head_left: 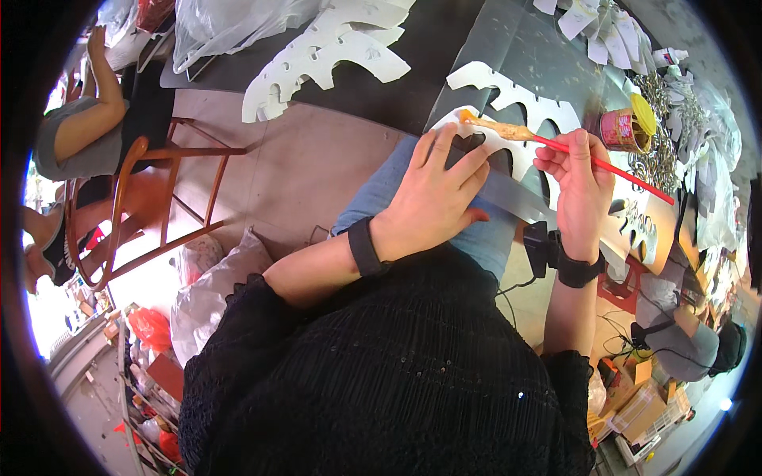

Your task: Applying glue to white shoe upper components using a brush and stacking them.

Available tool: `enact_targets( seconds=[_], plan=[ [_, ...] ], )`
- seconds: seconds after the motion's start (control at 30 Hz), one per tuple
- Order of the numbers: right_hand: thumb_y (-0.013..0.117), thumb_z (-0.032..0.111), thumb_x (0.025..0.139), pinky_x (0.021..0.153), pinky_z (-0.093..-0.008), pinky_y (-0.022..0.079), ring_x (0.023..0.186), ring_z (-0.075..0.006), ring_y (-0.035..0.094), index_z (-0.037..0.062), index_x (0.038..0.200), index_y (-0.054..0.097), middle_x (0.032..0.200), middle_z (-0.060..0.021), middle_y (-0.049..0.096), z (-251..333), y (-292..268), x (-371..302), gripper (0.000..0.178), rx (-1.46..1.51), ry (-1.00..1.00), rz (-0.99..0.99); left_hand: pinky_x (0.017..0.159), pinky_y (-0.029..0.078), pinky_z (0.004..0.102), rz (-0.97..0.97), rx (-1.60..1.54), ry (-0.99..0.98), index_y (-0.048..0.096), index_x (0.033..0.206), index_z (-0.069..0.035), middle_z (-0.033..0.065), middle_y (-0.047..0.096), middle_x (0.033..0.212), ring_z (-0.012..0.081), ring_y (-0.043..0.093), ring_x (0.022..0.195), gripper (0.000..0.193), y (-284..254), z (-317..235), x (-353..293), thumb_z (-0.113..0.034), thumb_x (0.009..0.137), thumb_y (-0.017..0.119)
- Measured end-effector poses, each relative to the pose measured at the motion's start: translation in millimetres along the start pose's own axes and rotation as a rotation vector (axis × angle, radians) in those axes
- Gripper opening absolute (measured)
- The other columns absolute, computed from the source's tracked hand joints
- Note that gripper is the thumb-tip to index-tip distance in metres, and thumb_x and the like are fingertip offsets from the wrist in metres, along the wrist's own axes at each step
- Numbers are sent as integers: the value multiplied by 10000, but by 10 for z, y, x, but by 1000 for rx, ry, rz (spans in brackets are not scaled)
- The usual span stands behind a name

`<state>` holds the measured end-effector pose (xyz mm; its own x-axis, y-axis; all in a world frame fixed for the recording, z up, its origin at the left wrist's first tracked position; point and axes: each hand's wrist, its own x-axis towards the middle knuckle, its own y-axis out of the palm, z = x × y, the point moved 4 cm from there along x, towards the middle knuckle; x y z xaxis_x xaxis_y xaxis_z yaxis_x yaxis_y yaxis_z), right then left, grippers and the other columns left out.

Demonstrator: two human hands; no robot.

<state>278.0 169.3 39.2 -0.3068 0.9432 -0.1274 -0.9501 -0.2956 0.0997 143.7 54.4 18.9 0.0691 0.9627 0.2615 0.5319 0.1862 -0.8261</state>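
Note:
My right hand point(583, 182) grips the red handle of a glue brush point(635, 176). The brush's bristle end is coated in yellowish-orange paste and touches the near left end of a white scalloped cut-out sheet point(552, 111). My left hand point(432, 186) is open, its fingers spread, with the fingertips resting on that sheet's near edge just below the brush tip. Right of the sheet stands an open tin point(616, 131) with a yellow lid point(644, 115) tilted up at its side. More white scalloped cut-outs point(337, 59) lie in an overlapping pile at the far left of the dark table.
A heap of metal rings or chain point(655, 159) lies beside the tin, near clear plastic bags point(714, 159). A wooden chair point(171, 155) stands left, by a seated person point(87, 131). Another person point(686, 341) sits at right. White sacks point(218, 289) lie on the floor.

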Motion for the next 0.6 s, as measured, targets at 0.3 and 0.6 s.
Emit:
enact_targets(
  seconds=[0.3, 0.6],
  plan=[
    [499, 249, 904, 601, -294, 522, 657, -173, 607, -15, 885, 511, 754, -96, 588, 30, -387, -94, 265, -76, 16, -127, 996, 257, 484, 35, 51, 17, 551, 1082, -29, 57, 414, 1258, 390, 296, 1202, 520, 43, 22, -1, -338, 686, 681],
    [507, 265, 899, 591, -287, 518, 639, -164, 601, 11, 842, 516, 718, -84, 576, 63, -821, -140, 261, -71, 25, -266, 987, 266, 464, 44, 30, 15, 544, 1094, -36, 55, 431, 1239, 360, 275, 1211, 517, 37, 19, 24, -325, 688, 680]
  ],
)
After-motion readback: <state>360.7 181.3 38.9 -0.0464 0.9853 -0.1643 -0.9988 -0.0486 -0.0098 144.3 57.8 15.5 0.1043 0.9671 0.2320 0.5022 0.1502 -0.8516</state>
